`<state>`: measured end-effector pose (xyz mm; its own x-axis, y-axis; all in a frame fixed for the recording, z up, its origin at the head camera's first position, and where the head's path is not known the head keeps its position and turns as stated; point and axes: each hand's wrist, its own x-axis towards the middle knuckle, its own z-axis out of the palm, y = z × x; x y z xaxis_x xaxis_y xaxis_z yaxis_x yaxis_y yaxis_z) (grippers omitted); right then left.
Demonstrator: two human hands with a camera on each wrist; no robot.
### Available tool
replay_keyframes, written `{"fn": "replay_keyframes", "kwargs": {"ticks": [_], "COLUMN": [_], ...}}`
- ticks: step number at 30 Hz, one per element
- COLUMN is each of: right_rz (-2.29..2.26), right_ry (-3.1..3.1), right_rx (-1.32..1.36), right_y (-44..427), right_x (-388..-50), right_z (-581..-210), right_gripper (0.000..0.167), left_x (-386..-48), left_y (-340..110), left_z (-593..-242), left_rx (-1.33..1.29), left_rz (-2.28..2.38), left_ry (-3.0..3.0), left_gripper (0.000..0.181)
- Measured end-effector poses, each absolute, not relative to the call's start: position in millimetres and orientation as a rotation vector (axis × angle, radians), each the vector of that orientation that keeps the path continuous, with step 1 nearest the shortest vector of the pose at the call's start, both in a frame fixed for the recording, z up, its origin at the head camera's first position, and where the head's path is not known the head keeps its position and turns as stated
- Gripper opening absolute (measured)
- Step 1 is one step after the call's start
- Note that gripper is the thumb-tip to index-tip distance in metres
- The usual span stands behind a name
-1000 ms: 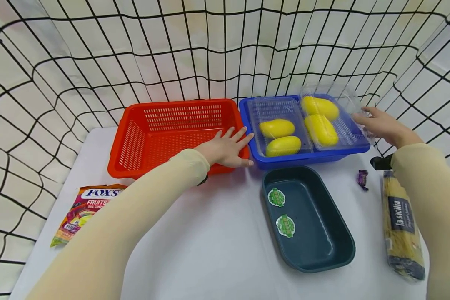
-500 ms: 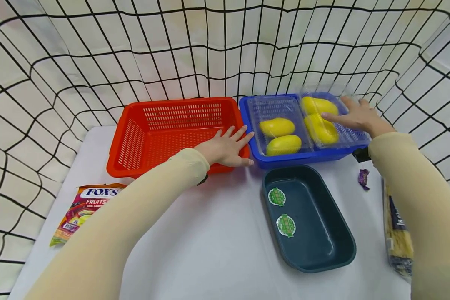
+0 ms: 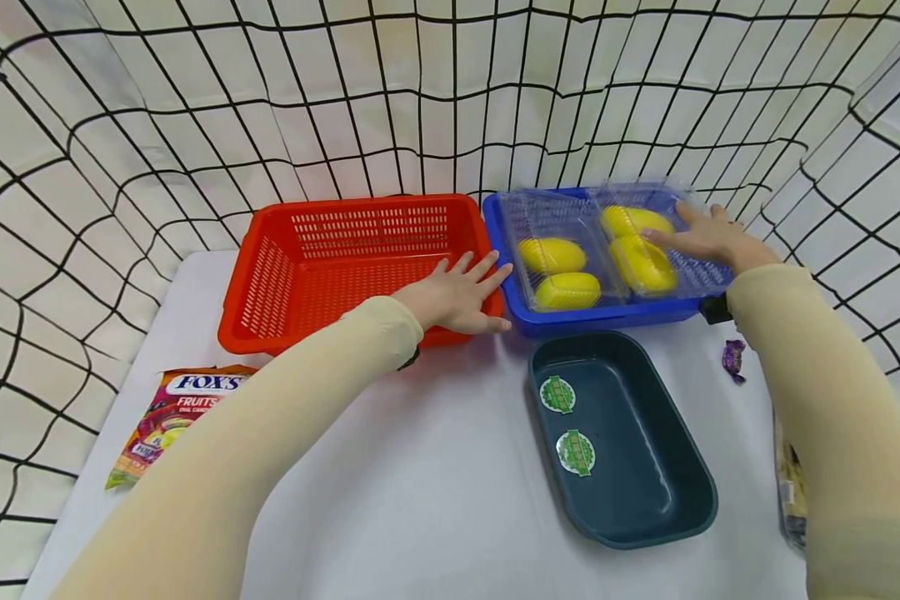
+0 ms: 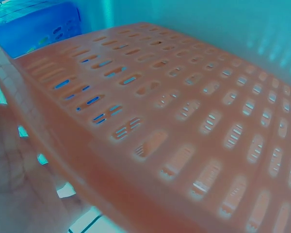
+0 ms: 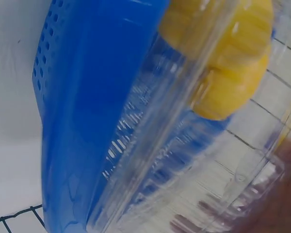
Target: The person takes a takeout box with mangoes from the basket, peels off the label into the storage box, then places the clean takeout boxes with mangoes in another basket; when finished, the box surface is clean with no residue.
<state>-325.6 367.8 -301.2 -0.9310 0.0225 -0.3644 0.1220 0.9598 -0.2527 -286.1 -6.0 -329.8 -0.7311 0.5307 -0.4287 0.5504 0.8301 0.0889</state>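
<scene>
My left hand (image 3: 456, 298) rests with spread fingers on the right rim of a red plastic basket (image 3: 270, 344). Its fingertips reach the left edge of a blue basket (image 3: 592, 318). In the blue basket lies a clear plastic clamshell container (image 3: 607, 283), with yellow mango-like fruits (image 3: 567, 291) in both halves. My right hand (image 3: 712, 239) lies spread on the right half, over the clear plastic, beside the yellow fruits there. The right wrist view shows the container's clear edge (image 5: 169, 116) against the blue basket wall, blurred. No fingers curl round anything.
A dark teal tray (image 3: 630, 467) with green stickers stands in front of the blue basket. A purple wrapped candy (image 3: 732, 360) lies right of it. My right sleeve mostly covers a pasta packet (image 3: 792, 492). At left is a Fox's candy bag (image 3: 157, 425). Black netting (image 3: 420, 92) encloses the back.
My right hand has moved left from the container's right edge onto its right half. The clear plastic there sits lower at the back. My left hand has stayed put.
</scene>
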Motion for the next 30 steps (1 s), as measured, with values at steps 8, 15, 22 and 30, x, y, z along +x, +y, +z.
{"fn": "replay_keyframes", "kwargs": {"ticks": [8, 15, 22, 30], "right_rz": [-0.431, -0.404, -0.375, -0.380], "right_ry": [2.790, 2.758, 2.752, 2.788], "right_rx": [0.088, 0.111, 0.119, 0.069], "right_y": [364, 355, 347, 346], "right_x": [-325, -328, -332, -334], "right_z": [-298, -298, -307, -304], "right_gripper": [0.107, 0.111, 0.112, 0.107], "left_x": [-287, -288, -290, -290], "left_y": [-6, -3, -5, -5], "left_z": [-331, -331, -332, -332], "left_rx": [0.803, 0.813, 0.802, 0.772], "left_rz": [-0.061, -0.061, -0.069, -0.070], "left_ry": [2.567, 2.569, 2.571, 2.572], "left_gripper": [0.095, 0.095, 0.094, 0.098]}}
